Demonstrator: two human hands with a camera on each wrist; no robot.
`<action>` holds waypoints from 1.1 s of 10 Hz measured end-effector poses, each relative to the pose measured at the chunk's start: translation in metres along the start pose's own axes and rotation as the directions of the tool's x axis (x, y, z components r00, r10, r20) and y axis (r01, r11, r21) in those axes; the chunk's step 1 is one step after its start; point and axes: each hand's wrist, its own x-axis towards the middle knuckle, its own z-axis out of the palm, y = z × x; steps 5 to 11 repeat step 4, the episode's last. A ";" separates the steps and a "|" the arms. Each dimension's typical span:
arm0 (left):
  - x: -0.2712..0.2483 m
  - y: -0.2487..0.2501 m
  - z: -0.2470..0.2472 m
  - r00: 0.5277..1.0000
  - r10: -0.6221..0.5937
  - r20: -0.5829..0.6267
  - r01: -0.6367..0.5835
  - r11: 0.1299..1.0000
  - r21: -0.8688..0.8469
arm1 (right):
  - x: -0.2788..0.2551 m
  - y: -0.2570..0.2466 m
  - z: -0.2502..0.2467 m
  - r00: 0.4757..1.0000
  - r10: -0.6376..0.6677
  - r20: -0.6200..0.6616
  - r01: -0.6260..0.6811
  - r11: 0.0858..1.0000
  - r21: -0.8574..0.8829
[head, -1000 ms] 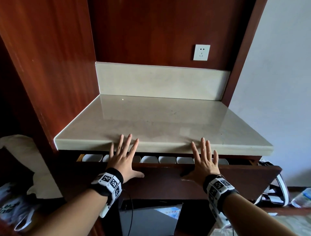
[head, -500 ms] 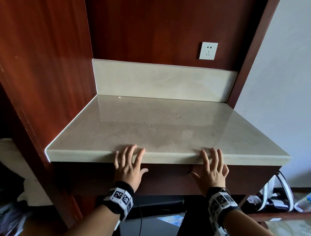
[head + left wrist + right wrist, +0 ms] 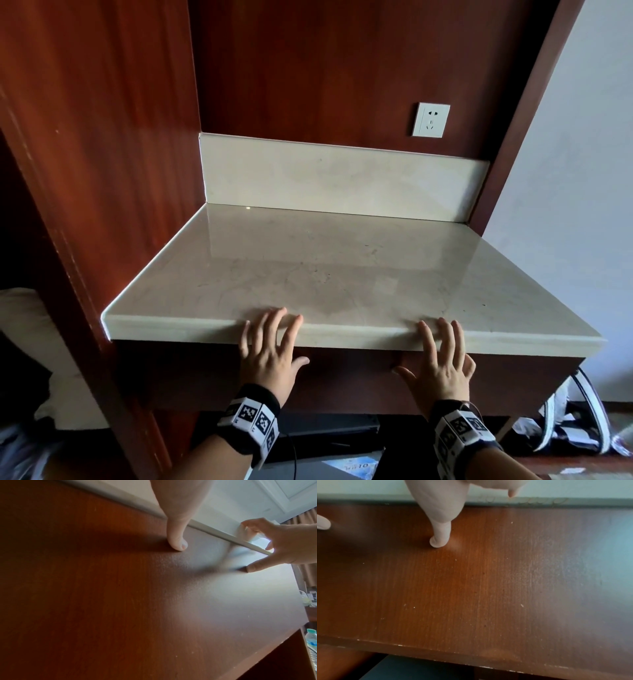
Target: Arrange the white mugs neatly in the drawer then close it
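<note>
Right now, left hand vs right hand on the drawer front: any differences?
The left hand sits left of centre on the drawer front, its thumb pointing right; the right hand sits right of centre, its thumb pointing left. Both are flat, fingers spread, fingertips overlapping the countertop edge.

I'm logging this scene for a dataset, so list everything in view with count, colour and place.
drawer front: one, dark red-brown wood, under the counter, no gap showing.
countertop: one, cream stone, above the drawer.
backsplash: one, cream, behind the countertop.
wall socket: one, white, on the wood panel above.
water bottle: one, clear with a teal cap, lower right in the left wrist view.
wristbands: two, black with printed markers.
left hand: fingers spread, flat on the drawer front.
right hand: the same, further right.
</note>
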 end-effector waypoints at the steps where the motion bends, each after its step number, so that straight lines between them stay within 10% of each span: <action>1: 0.000 0.003 -0.007 0.999 -0.021 0.027 0.020 0.999 0.033 | -0.001 -0.003 -0.003 0.999 0.008 0.036 -0.007 1.000 -0.010; 4: 0.101 0.003 -0.115 0.913 -0.002 0.409 -0.020 0.999 0.050 | 0.058 -0.045 -0.103 0.936 -0.081 0.343 0.093 0.996 -0.018; 11: 0.101 0.003 -0.115 0.913 -0.002 0.409 -0.020 0.999 0.050 | 0.058 -0.045 -0.103 0.936 -0.081 0.343 0.093 0.996 -0.018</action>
